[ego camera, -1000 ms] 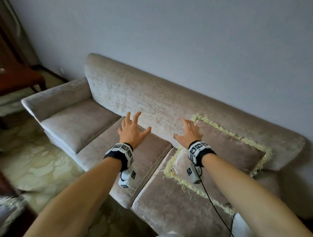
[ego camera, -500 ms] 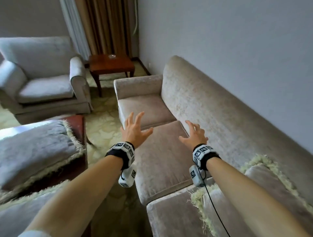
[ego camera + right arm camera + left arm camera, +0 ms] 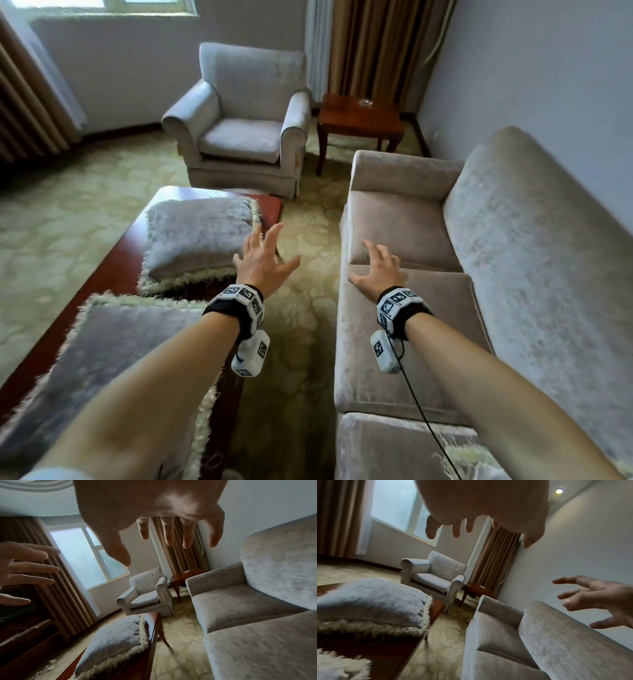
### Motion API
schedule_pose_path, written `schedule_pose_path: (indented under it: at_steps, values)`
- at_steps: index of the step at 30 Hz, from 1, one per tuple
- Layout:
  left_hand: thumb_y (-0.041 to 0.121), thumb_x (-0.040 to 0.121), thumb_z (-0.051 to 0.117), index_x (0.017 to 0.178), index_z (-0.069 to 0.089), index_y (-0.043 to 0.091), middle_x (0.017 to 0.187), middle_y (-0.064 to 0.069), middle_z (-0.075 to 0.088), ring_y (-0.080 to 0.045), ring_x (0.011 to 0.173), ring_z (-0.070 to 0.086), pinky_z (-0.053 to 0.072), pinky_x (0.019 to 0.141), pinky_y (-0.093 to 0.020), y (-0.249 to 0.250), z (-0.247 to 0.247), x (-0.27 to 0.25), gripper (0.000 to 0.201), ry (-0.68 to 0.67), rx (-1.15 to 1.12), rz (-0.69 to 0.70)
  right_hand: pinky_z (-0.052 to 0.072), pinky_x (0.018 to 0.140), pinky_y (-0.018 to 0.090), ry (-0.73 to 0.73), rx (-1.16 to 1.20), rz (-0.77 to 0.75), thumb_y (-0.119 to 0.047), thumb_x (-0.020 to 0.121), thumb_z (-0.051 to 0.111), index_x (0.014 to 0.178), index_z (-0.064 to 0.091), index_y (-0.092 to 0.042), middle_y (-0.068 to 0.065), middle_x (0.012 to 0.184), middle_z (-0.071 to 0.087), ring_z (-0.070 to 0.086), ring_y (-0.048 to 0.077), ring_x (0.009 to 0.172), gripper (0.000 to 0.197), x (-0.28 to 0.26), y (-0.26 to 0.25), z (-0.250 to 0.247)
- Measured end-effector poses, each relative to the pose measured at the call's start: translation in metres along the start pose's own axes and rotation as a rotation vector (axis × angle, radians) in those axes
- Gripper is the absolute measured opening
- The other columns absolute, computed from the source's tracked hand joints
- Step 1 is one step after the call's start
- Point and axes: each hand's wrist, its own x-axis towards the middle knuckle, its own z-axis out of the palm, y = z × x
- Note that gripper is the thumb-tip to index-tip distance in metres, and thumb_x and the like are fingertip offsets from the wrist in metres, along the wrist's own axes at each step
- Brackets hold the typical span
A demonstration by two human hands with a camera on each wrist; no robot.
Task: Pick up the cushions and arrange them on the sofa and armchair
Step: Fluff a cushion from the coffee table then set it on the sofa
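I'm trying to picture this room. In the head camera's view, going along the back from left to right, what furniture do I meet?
Armchair → small wooden side table → sofa against the right wall.

Both my bare forearms stretched forward, marker bands on the wrists, my left hand (image 3: pixel 262 262) raised with fingers spread and straight, my right hand (image 3: pixel 378 270) palm down, fingers splayed, neither holding anything
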Motion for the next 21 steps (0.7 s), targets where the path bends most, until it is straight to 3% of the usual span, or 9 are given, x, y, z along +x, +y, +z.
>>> schedule_pose_path:
  at_steps: [4, 10, 12, 21]
  values:
    - [0.061, 0.085, 0.059, 0.148, 0.024, 0.042, 0.163, -0.005, 0.011, -0.028, 0.148, 0.015, 0.017, 0.112, -0.067, -0.061, -0.032, 0.01, 0.075, 0.058, -0.014, -0.085, 0.035, 0.107, 0.052, -0.035, 0.005, -0.111, -0.046, 0.074, 0.061, 0.146, 0.026, -0.042, 0.0, 0.149, 0.032, 0.031, 0.029, 0.133, 0.08, 0.016, -0.066, 0.031]
    - [0.062, 0.084, 0.059, 0.146, 0.024, 0.044, 0.162, -0.007, 0.014, -0.033, 0.146, 0.019, 0.026, 0.109, -0.067, -0.152, -0.078, 0.017, 0.074, 0.128, -0.033, -0.211, 0.031, 0.107, 0.058, -0.076, -0.02, -0.24, -0.044, 0.079, 0.065, 0.146, 0.029, -0.04, 0.0, 0.149, 0.031, 0.029, 0.03, 0.136, 0.076, 0.034, -0.171, 0.076]
    - [0.06, 0.084, 0.06, 0.147, 0.024, 0.043, 0.161, -0.007, 0.015, -0.032, 0.146, 0.018, 0.023, 0.111, -0.065, -0.183, -0.094, 0.016, 0.074, 0.163, -0.036, -0.266, 0.031, 0.107, 0.059, -0.094, -0.036, -0.291, -0.045, 0.079, 0.066, 0.146, 0.029, -0.041, 0.0, 0.149, 0.032, 0.029, 0.029, 0.136, 0.077, 0.039, -0.206, 0.093]
    - [0.058, 0.084, 0.061, 0.148, 0.026, 0.038, 0.16, -0.009, 0.017, -0.031, 0.144, 0.022, 0.025, 0.11, -0.061, -0.269, -0.132, 0.005, 0.075, 0.278, -0.008, -0.436, 0.033, 0.105, 0.058, -0.161, -0.069, -0.446, -0.044, 0.081, 0.065, 0.146, 0.029, -0.043, -0.001, 0.149, 0.031, 0.03, 0.029, 0.136, 0.074, 0.051, -0.304, 0.14]
